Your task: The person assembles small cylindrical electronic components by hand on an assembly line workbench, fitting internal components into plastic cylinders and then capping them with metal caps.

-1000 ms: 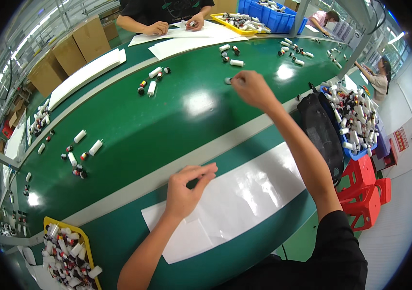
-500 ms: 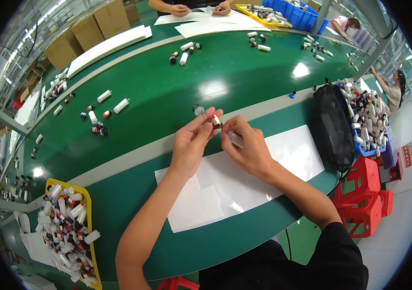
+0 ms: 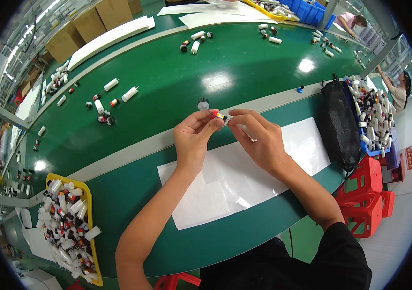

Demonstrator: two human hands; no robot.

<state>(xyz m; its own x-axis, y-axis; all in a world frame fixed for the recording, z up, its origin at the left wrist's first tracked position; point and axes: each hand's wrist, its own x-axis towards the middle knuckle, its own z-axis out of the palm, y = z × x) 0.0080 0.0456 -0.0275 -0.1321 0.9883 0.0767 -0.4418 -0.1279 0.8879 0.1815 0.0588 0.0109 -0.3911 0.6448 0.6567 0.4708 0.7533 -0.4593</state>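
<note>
Component (image 3: 221, 116), red-yellow-black, pinched in your left hand (image 3: 191, 141), partly finger-covered; your right hand (image 3: 265, 142) half-curled beside its black end, grip impossible to tell.

Red stools (image 3: 371, 208) near pale wall (image 3: 411, 181) — green floor (image 3: 310, 237) — overhead lights (image 3: 40, 19).

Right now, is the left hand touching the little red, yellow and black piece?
Touching. The head view shows the left hand pinching the little red, yellow and black piece near its red end, between thumb and fingers.
</note>
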